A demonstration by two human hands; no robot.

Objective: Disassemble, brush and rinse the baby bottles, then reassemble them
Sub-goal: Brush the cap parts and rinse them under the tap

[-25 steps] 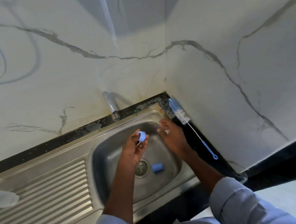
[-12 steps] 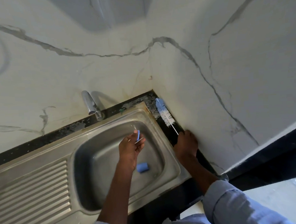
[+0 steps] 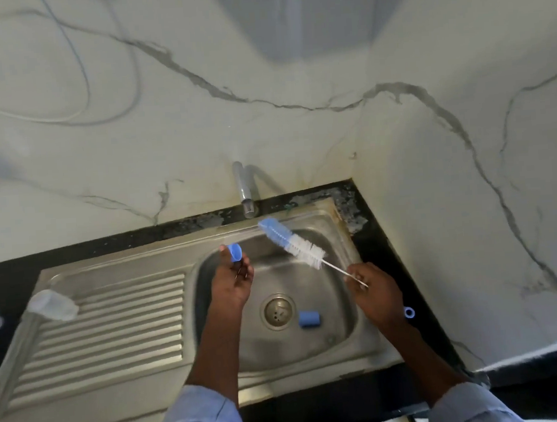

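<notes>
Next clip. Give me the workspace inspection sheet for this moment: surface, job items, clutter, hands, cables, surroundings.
Surface: steel sink with ribbed drainboard, set in a dark counter.
Job's things: small blue cap at the left fingertips; bottle brush held over the basin; blue ring piece lying by the drain.
Clutter: translucent piece on the drainboard's left edge.
Hands: left hand holds the cap; right hand grips the brush wire.
Cables: thin cords on the wall.
Surroundings: marble-look walls, tap.

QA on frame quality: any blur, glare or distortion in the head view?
Head view: wide-angle bend curves the sink rim; left edge and left hand smeared by motion; brush and right hand fairly sharp; soft light, mild sheen on steel, no hard glare.
</notes>
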